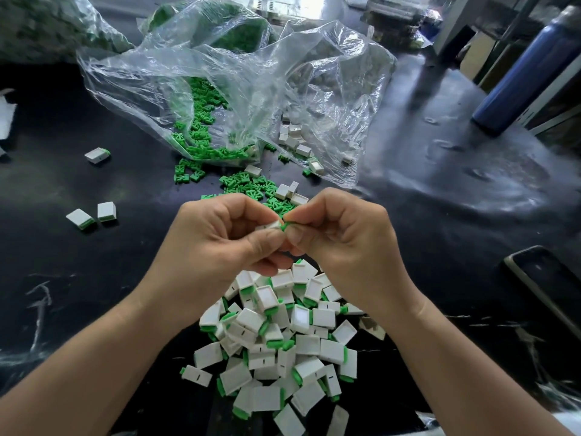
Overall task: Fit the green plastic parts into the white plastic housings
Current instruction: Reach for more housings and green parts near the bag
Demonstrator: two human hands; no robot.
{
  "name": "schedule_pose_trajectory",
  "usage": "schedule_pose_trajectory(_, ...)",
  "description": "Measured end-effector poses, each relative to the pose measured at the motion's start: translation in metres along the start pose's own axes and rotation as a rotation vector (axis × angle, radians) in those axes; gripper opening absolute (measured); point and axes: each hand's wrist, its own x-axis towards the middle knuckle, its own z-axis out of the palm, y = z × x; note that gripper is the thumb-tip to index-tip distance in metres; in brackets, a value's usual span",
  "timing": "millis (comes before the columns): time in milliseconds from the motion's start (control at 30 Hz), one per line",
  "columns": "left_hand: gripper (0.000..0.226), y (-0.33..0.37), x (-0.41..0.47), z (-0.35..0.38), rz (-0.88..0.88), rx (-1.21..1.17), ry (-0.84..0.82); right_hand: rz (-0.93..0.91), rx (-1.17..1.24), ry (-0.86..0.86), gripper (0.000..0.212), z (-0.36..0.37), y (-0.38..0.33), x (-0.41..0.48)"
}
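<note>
Holds both hands close together, just above a dark table (94,278). Pinches a white housing (267,226) between the thumb and curled fingers of the left hand (220,243). Pinches a green part (285,225) between the thumb and forefinger of the right hand (342,243), held against the end of the housing. Cannot tell how far in, with fingers covering the joint.

Near the body, under the wrists: a pile of fitted pieces (283,341), white with green ends showing, heaped on the table. Beyond the hands: loose green parts (251,184) scattered on the table and spilling from the mouth of a clear plastic bag (235,89). Just beside those: a few empty white housings (289,193), some touching, with more inside the bag to the right.

To the left, well apart from the pile: 3 stray fitted pieces (107,211), 2 side by side, 1 alone farther back. At the far right: a blue bottle (528,67) standing on the table. Nearer, at the right edge: a phone (547,281) lying flat, screen dark.
</note>
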Motion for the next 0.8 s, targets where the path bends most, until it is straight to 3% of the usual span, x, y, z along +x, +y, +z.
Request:
schedule_pose_trajectory(300,0.020,-0.002,0.005,-0.008,-0.012,0.078,-0.019,-0.013,-0.041,-0.079,0.019,-0.004,-0.001,0.002)
schedule_pose_trajectory(433,0.019,0.000,0.005,-0.008,0.048,0.074,-0.027,0.286,0.282,-0.128,0.012,-0.008,-0.004,0.006)
schedule_pose_trajectory(533,0.024,0.000,0.004,-0.007,0.135,0.079,-0.012,0.483,0.380,-0.211,0.037,-0.011,-0.002,0.008)
schedule_pose_trajectory(667,0.023,-0.001,0.003,-0.006,0.181,0.097,-0.030,0.622,0.374,-0.419,0.059,-0.005,-0.004,0.006)
schedule_pose_trajectory(800,0.024,-0.003,0.003,-0.008,0.173,0.105,-0.060,0.649,0.458,-0.489,0.059,-0.002,-0.005,0.005)
